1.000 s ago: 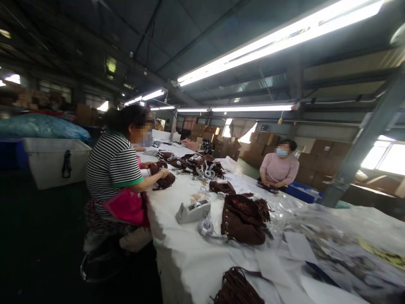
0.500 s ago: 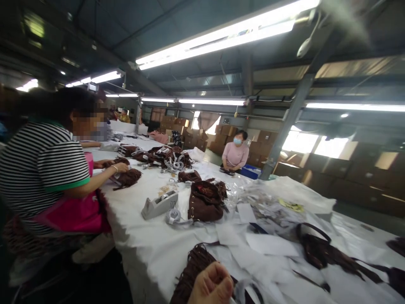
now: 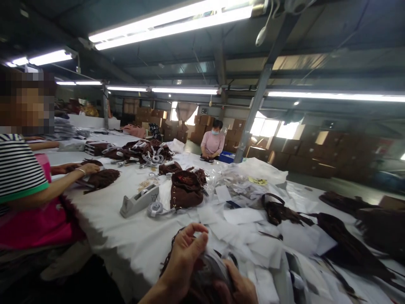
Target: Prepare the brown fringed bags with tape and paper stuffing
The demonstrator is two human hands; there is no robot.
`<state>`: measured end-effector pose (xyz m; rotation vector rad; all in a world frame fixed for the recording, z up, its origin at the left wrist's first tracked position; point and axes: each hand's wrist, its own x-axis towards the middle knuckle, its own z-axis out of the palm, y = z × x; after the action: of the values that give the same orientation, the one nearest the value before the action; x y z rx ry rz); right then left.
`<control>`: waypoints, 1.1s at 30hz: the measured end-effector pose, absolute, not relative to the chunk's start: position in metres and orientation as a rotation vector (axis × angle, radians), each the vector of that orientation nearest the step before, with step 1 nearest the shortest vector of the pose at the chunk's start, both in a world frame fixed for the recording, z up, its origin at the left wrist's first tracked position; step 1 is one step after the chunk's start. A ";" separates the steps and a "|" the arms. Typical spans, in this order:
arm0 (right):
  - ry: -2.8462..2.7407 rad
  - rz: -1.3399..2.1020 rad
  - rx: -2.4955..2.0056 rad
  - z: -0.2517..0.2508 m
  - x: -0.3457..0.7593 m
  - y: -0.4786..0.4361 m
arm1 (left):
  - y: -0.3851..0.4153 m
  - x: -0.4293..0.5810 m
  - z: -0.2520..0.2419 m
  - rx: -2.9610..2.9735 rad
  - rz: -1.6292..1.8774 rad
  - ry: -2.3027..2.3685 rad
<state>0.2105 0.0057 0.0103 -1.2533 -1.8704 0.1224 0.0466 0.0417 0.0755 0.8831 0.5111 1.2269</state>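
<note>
At the bottom centre, a dark brown fringed bag [image 3: 207,280] lies partly under my hands, with a greyish clear plastic wrap over part of it. My left hand [image 3: 186,255] is above the bag's left side, its thumb and fingertips drawn together in a pinch. Whatever is between those fingertips is too small to make out. My right hand [image 3: 242,283] closes on the wrapped bag from the right; some of its fingers are hidden. Beyond them stands an upright brown drawstring bag [image 3: 186,192], with a coiled wrapped strap [image 3: 155,209] and a grey tape dispenser [image 3: 139,200] to its left.
White paper sheets [image 3: 243,215] and clear plastic scraps spread over the white-covered table [image 3: 126,240]. Several brown bags and straps [image 3: 344,236] lie at right, others pile up at far left-centre [image 3: 142,150]. A co-worker in stripes [image 3: 22,169] handles a fringed bag at left; another person [image 3: 212,141] stands across.
The view has swung right and down a little. My left hand shows more fully, and my right hand has come into view on the bag.
</note>
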 end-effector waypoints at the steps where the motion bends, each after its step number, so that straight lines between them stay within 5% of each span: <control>1: -1.851 0.118 -1.267 0.002 0.214 0.009 | 0.047 0.047 0.075 0.783 1.268 0.518; 7: -1.868 0.264 -1.477 -0.024 0.248 0.013 | 0.080 0.038 0.064 0.779 1.357 0.595; 19: -1.729 0.817 -1.051 0.105 0.224 0.057 | 0.100 0.081 0.134 1.343 1.250 0.400; 27: -1.621 0.386 -1.017 0.175 0.234 0.106 | 0.136 0.106 0.193 1.078 1.492 0.144; 33: -1.950 -0.038 -1.210 0.202 0.258 0.113 | 0.155 0.105 0.211 1.542 1.011 0.370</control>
<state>0.2579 0.1129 0.2021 -1.2097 -1.9502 -0.0378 0.1052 0.1555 0.2111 1.5424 0.3695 1.0110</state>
